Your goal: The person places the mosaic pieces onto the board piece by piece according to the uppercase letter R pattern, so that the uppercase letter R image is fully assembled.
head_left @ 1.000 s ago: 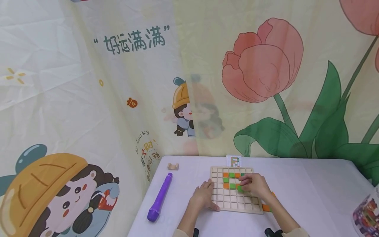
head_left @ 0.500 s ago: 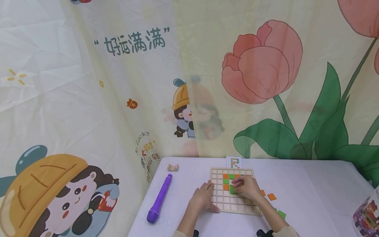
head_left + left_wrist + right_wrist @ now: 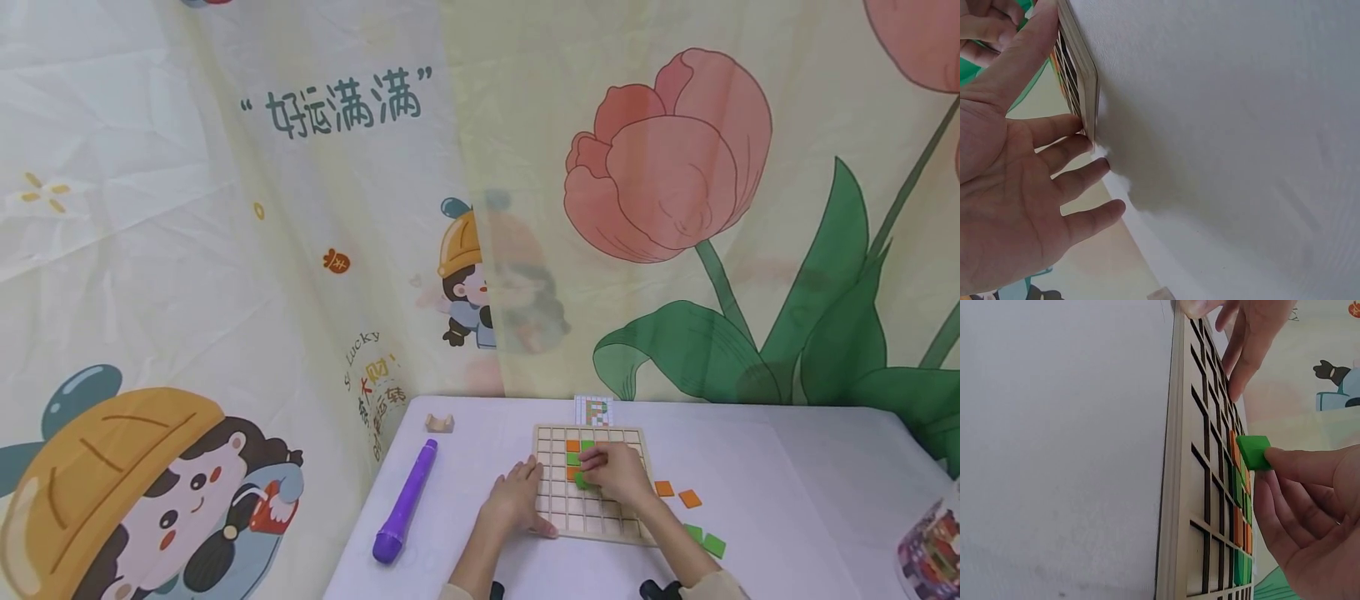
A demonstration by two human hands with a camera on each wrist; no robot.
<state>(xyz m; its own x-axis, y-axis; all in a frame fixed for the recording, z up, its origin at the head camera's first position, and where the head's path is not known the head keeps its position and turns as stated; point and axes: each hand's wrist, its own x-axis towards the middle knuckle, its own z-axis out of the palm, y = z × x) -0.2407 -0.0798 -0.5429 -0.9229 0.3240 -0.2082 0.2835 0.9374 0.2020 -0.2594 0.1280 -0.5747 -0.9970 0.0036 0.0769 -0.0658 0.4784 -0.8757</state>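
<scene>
A wooden grid board (image 3: 592,525) lies on the table, with orange and green square tiles set in some of its cells. My right hand (image 3: 618,477) is over the board and pinches a green tile (image 3: 1254,452) between thumb and fingers, held just above the grid. Part of the tile pattern is hidden under this hand in the head view. At the board's left side, my left hand (image 3: 513,500) rests with spread fingers; in the left wrist view its fingertips (image 3: 1088,145) touch the board's edge.
Two loose orange tiles (image 3: 690,499) and two green tiles (image 3: 715,546) lie right of the board. A pattern card (image 3: 594,410) stands behind it. Left are a purple microphone (image 3: 406,502) and a small wooden block (image 3: 439,424). A printed container (image 3: 930,546) is at the right edge.
My right hand has moved left across the board with the green tile, uncovering the loose tiles on the right. The left hand stays at the board's edge.
</scene>
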